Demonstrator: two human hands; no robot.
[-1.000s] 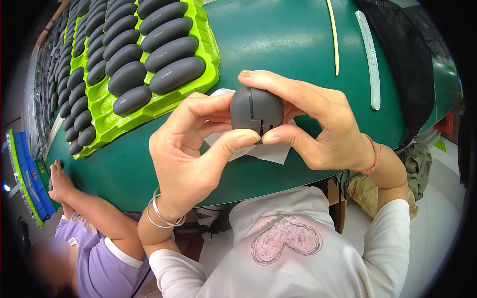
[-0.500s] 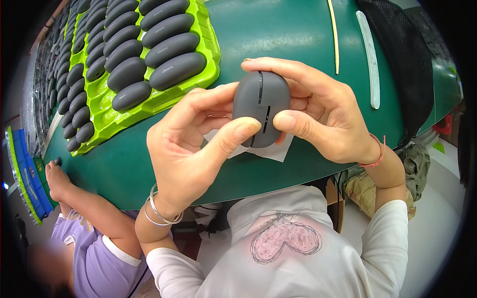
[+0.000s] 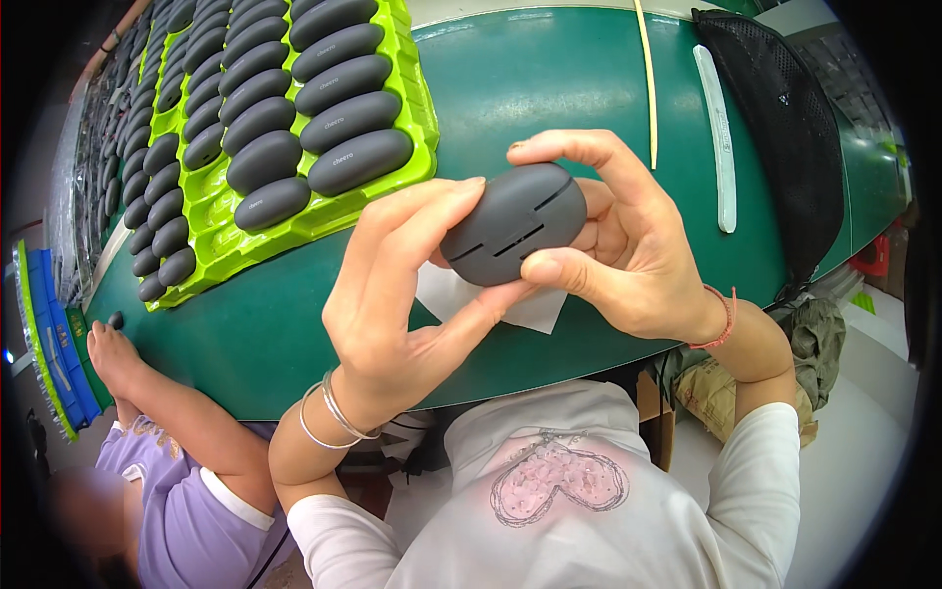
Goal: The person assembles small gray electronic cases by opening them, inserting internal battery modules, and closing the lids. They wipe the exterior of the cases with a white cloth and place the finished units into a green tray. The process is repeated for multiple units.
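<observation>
Above the table, a matte dark grey, rounded earbud case (image 3: pixel 512 218) is held between my two hands, lying tilted with its right end higher. A thin seam and a narrow slot run along the side facing me. My left hand (image 3: pixel 388 294) grips the left end, fingers over the top edge and thumb underneath. At the other end my right hand (image 3: pixel 633 245) holds on, its thumb pressed near the lower edge and its index finger arched above the top. Partly hidden below my hands lies a piece of white paper (image 3: pixel 540 312) on the table.
At the left, a lime-green tray (image 3: pixel 424 123) holds many similar dark cases in rows. A thin yellowish stick (image 3: pixel 648 88), a pale strip (image 3: pixel 719 147) and a black mesh bag (image 3: pixel 785 147) lie right on the green table (image 3: pixel 510 79). A co-worker's hand (image 3: pixel 113 355) rests far left.
The case has turned from upright to nearly sideways, so its seam now runs across. My left fingers have shifted onto its upper edge, and the left thumb has slid underneath.
</observation>
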